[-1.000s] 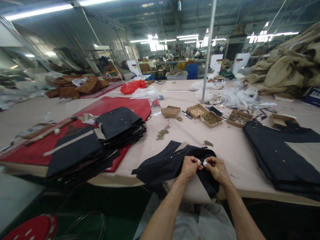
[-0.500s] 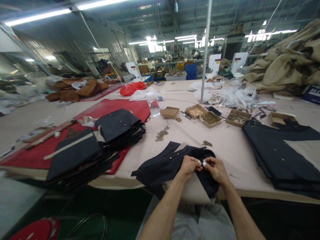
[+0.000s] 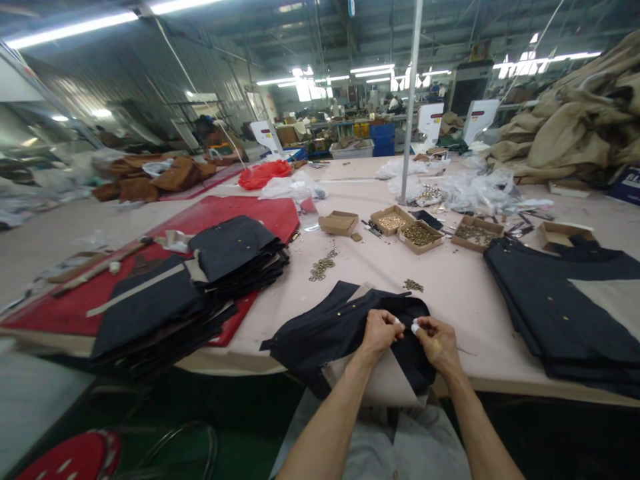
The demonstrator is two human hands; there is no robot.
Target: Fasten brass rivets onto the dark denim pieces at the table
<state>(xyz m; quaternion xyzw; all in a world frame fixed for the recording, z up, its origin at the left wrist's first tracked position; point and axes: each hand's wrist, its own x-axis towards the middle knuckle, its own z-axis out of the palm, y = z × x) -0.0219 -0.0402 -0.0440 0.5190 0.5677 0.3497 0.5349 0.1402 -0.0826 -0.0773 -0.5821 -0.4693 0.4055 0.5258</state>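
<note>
A dark fabric piece [image 3: 315, 333] with small brass-coloured studs and a beige panel [image 3: 373, 385] lies before me, hanging over the table's front edge. My left hand [image 3: 381, 332] is closed in a pinch at the fabric, its thumb tip covered in white. Just right of it, my right hand [image 3: 439, 343] is also pinched, above the same piece, with a white cover on a fingertip. Whatever lies between the right fingers is too small to make out. A small gap separates the two hands. Beyond them sits a little pile of metal parts [image 3: 413, 285].
Stacked dark fabric pieces lie left [image 3: 235, 250] on a red board [image 3: 220, 207] and right [image 3: 565, 300]. Open cardboard boxes [image 3: 421, 247] of small metal fittings stand behind, near metal rings [image 3: 323, 267]. A metal pole [image 3: 411, 113] rises from the table.
My right hand has moved slightly right, widening the gap between the hands. The left hand stays at the fabric, and the view has shifted a little.
</note>
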